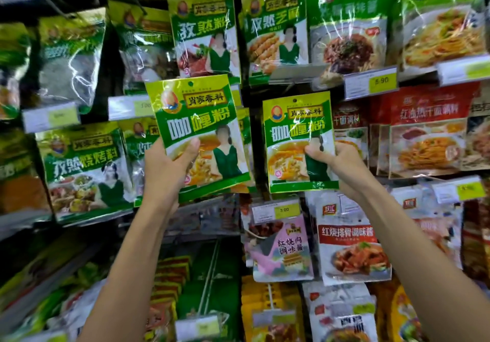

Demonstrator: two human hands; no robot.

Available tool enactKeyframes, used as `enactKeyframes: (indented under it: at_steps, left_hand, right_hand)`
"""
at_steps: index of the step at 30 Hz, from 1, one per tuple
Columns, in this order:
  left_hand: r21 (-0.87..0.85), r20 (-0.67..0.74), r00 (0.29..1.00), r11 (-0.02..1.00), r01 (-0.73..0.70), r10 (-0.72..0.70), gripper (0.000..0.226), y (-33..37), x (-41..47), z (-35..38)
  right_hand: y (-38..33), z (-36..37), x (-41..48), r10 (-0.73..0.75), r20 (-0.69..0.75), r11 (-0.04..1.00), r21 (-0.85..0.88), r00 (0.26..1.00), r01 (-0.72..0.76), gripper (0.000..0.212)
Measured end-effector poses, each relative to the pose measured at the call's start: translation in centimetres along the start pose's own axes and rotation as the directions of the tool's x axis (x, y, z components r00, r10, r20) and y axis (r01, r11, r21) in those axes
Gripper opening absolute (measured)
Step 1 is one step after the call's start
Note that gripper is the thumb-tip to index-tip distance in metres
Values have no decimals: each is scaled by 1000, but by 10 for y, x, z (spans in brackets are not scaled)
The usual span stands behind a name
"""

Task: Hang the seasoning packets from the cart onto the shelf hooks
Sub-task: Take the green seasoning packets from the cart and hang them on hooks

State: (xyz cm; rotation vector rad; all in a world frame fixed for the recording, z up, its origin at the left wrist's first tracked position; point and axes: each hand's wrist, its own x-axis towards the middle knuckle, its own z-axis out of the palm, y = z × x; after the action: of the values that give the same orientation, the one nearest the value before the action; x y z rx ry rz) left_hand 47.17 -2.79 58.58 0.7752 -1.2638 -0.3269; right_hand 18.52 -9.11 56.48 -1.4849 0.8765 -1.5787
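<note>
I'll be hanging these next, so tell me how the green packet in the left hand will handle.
Likely light: the left hand holds the green packet up by its lower part alone. Probably bendy yet self-supporting, as it stands flat above the grip. Its glossy film shows glare, so it may slip.

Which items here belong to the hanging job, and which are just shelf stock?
Job: left hand gripping a green-and-yellow foil curry packet; right hand pinching a second matching curry packet.
Just there: hung green cumin packets; red noodle-sauce packets; pink sauce pouch; yellow price tags.
</note>
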Motion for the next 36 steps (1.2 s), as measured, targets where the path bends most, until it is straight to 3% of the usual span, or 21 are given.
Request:
enactKeyframes:
  at_steps: [13,20,24,27,32,36]
  left_hand:
    - [-14,7,1000,1000,-19,20,20,2,-1,16]
    - [-22,6,1000,1000,1,0,17,0,-2,24]
    - [-37,8,1000,999,7,-6,18,1,-2,26]
    - [-40,1,1000,999,16,-16,21,0,-2,27]
    - [-82,13,999,995,50,-49,24,1,-7,31]
    - [-129,50,996,989,78,-73,25,-1,-13,37]
  right_hand:
    - [0,-7,23,62,-23,996,-64,998,-63,27]
    - [9,9,58,118,-129,983,-123,985,-134,62]
    - [15,20,78,105,-233,969,-194,967,-152,49]
    - [19,22,86,87,-304,946,-274,949,-175,58]
    - [26,15,85,85,-242,921,-351,967,-169,80]
    - [29,7,62,-21,-224,883,-462,974,-87,61]
